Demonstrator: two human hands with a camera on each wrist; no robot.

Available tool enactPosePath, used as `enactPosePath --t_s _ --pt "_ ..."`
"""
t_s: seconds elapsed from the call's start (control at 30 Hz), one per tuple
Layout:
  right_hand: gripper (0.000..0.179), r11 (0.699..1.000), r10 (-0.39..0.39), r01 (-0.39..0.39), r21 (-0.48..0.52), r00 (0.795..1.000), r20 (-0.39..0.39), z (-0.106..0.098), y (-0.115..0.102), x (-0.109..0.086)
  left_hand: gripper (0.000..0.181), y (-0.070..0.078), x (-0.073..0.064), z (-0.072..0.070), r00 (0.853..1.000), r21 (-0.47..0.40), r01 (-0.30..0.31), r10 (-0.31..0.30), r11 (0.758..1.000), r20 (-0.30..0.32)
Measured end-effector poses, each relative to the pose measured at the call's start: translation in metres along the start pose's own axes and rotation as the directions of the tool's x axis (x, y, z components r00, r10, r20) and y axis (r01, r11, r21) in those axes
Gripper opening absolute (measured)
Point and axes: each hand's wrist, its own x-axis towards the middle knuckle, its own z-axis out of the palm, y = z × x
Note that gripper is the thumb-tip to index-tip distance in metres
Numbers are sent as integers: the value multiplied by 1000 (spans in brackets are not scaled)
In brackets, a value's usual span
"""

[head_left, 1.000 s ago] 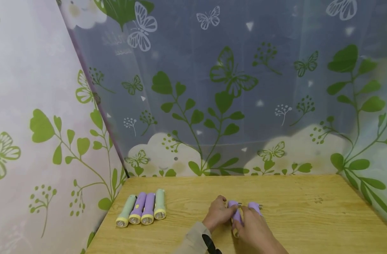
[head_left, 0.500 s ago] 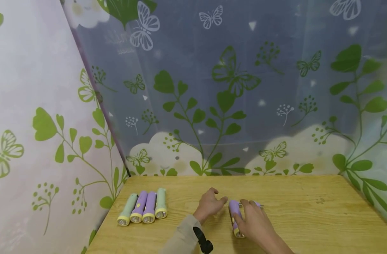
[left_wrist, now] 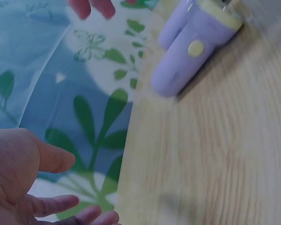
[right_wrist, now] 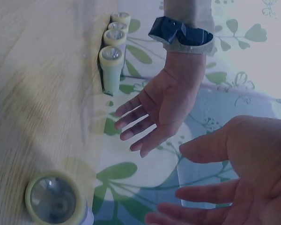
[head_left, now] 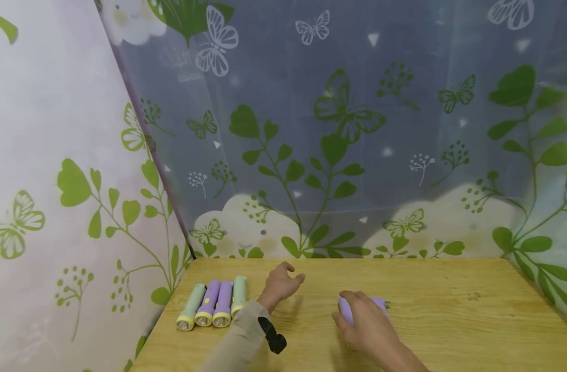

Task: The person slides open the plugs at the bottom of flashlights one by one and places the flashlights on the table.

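My left hand (head_left: 282, 287) is held over the table with fingers spread, holding nothing, just right of the row of flashlights. Over two purple flashlights (head_left: 346, 311) reaches my right hand (head_left: 366, 321), covering most of them in the head view; metal prongs stick out at the right. In the right wrist view the right hand (right_wrist: 253, 173) has its thumb and fingers apart, with a flashlight's yellow-rimmed lens (right_wrist: 54, 199) beside it. The left wrist view shows the two purple flashlights (left_wrist: 182, 65) side by side, one with a round yellow button.
A row of flashlights lies at the table's left: a light green one (head_left: 191, 307), two purple ones (head_left: 208, 305) and another green one (head_left: 239, 292), lenses facing the near edge. The wooden table (head_left: 450, 320) meets patterned curtains (head_left: 339, 155). A black strap (head_left: 272, 335) circles the left wrist.
My left hand has left the purple flashlight and moved left toward the row. The right hand has stayed over the purple pair, shifting slightly.
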Motion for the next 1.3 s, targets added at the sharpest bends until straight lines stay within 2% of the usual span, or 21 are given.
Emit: enactPosePath --t_s 0.17,0.4,0.53,0.83,1.0,1.07,1.1,1.23,1.3 --pt "48 997 -68 68 30 998 -14 8 -9 0 43 -13 3 -18 999 44 16 -14 999 -49" --pt "43 993 -87 86 79 996 5 18 -13 -2 42 -29 -2 -45 993 56 68 -62 996 -101" --pt "42 991 -101 97 91 994 40 22 -12 -3 40 -38 -3 -59 988 88 96 -84 991 -131" --pt "43 986 -151 141 93 983 106 33 -8 -3 39 -61 1 -79 974 140 147 -119 979 -190" --pt "43 981 -173 159 109 976 134 36 -8 -4 41 -63 -4 -91 969 180 168 -130 969 -208" --pt "42 980 -181 167 109 975 129 37 -8 -4 17 -63 -7 -95 970 176 162 -124 971 -208" --pt "41 979 -184 170 111 974 131 38 -9 -4 13 -64 -8 -96 971 171 158 -122 973 -204" --pt "40 977 -202 190 100 971 130 39 -7 -4 44 -67 -8 -97 976 140 146 -120 979 -181" --pt "40 976 -209 197 95 969 131 39 -5 -4 46 -70 -8 -96 976 140 152 -126 978 -177"
